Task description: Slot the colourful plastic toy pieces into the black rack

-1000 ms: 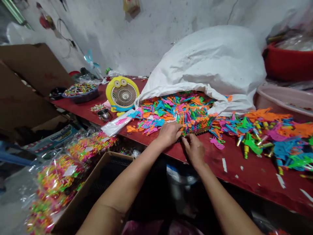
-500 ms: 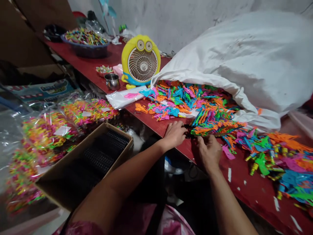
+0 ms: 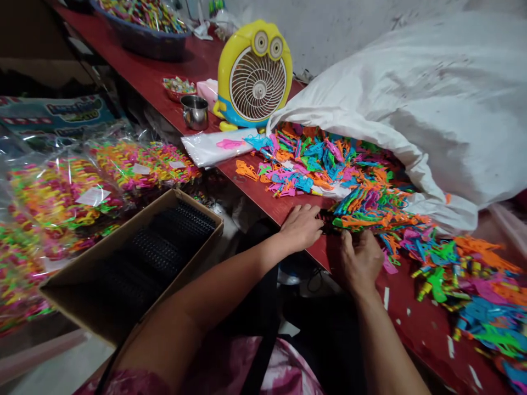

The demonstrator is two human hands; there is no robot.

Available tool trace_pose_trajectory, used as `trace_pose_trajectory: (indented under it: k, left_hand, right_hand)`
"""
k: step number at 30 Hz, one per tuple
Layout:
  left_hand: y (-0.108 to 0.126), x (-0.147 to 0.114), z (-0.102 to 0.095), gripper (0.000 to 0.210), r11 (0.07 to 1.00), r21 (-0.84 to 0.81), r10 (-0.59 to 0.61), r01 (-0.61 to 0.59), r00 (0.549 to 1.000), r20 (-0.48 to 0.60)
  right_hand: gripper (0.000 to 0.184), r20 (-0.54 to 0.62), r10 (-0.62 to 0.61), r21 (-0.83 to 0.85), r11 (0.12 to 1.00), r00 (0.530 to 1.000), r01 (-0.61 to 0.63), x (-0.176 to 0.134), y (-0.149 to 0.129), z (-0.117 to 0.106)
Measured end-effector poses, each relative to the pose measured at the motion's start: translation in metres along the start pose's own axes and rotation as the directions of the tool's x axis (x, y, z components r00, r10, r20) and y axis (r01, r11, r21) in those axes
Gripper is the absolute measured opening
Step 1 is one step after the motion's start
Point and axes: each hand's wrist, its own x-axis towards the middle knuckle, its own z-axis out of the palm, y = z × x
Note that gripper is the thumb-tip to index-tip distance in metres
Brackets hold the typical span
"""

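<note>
A black slotted tray [image 3: 328,220], mostly hidden, lies on the red tabletop. It carries a tight row of colourful flat plastic toy pieces [image 3: 362,206]. Its left end is under my left hand [image 3: 302,226], whose fingers curl over it. My right hand [image 3: 363,260] is at the tray's front edge, thumb up and fingers bent closed; what it pinches there, if anything, is hidden. Behind the tray, a loose heap of similar toy pieces [image 3: 317,156] spills from a white sack [image 3: 436,109].
More toy pieces [image 3: 489,296] cover the right of the red table [image 3: 255,200]. A yellow fan [image 3: 257,77], metal cup [image 3: 195,112] and blue basin [image 3: 144,41] stand further back. Lower left are a cardboard box [image 3: 197,258] of black trays and clear bags [image 3: 61,192] of colourful pieces.
The view has tilted down and shifted, so the fan and box appear displaced. Both hands stay at the black tray, with little visible change in their grip.
</note>
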Motion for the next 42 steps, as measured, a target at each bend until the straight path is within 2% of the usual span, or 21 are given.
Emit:
trace_pose_trajectory:
  k: [7, 10, 16, 21, 24, 27, 29, 31, 34, 37, 39, 42]
  left_hand:
    - [0.001, -0.004, -0.003, 0.024, 1.0, -0.01, 0.004, -0.004, 1.0, 0.01]
    - [0.001, -0.003, -0.002, 0.024, 1.0, -0.014, 0.005, -0.005, 1.0, 0.008]
    - [0.003, -0.004, 0.001, 0.024, 1.0, 0.003, 0.012, -0.012, 1.0, 0.014]
    - [0.002, -0.008, -0.001, 0.023, 0.999, -0.033, 0.001, -0.001, 1.0, -0.011]
    - [0.002, -0.005, -0.001, 0.033, 0.983, -0.178, -0.063, 0.051, 0.996, -0.063]
    - [0.006, 0.004, 0.003, 0.046, 0.898, -0.433, -0.151, 0.081, 0.98, -0.128]
    - [0.01, 0.009, 0.008, 0.04, 0.816, -0.572, -0.202, 0.088, 0.969, -0.139]
    - [0.014, 0.012, 0.012, 0.029, 0.762, -0.638, -0.25, 0.11, 0.959, -0.134]
    - [0.015, 0.014, 0.011, 0.017, 0.794, -0.601, -0.232, 0.092, 0.96, -0.16]
    - [0.014, 0.016, 0.003, 0.007, 0.893, -0.45, -0.073, -0.015, 0.982, -0.177]
    - [0.013, 0.019, -0.003, 0.008, 0.933, -0.355, 0.007, -0.06, 0.989, -0.148]
    - [0.013, 0.026, -0.011, 0.012, 0.959, -0.276, 0.042, -0.065, 0.995, -0.086]
  right_hand:
    - [0.023, 0.04, 0.022, 0.02, 1.0, 0.999, -0.023, 0.0, 0.001, -0.007]
    - [0.025, 0.019, 0.023, -0.016, 1.0, 1.0, -0.022, -0.001, 0.001, -0.007]
    - [0.028, 0.066, -0.041, -0.082, 0.996, 0.997, 0.046, -0.007, 0.001, 0.008]
    - [0.031, 0.017, -0.026, -0.121, 0.992, 1.0, 0.028, -0.011, 0.001, 0.017]
    - [0.033, 0.014, 0.006, -0.093, 0.996, 1.0, -0.004, -0.012, -0.001, 0.017]
    - [0.035, 0.021, 0.043, -0.015, 0.999, 0.999, -0.043, -0.012, -0.003, 0.016]
    - [0.034, 0.03, 0.076, 0.068, 0.995, 0.997, -0.078, -0.012, -0.004, 0.015]
    - [0.033, 0.049, 0.102, 0.157, 0.982, 0.994, -0.109, -0.013, -0.004, 0.015]
    - [0.031, 0.08, 0.105, 0.259, 0.958, 0.991, -0.123, -0.016, -0.002, 0.013]
    - [0.03, 0.092, 0.104, 0.305, 0.944, 0.99, -0.128, -0.02, 0.0, 0.012]
    - [0.028, 0.097, 0.105, 0.334, 0.933, 0.99, -0.132, -0.021, 0.002, 0.011]
    - [0.026, 0.107, 0.135, 0.39, 0.906, 0.985, -0.166, -0.023, 0.005, 0.011]
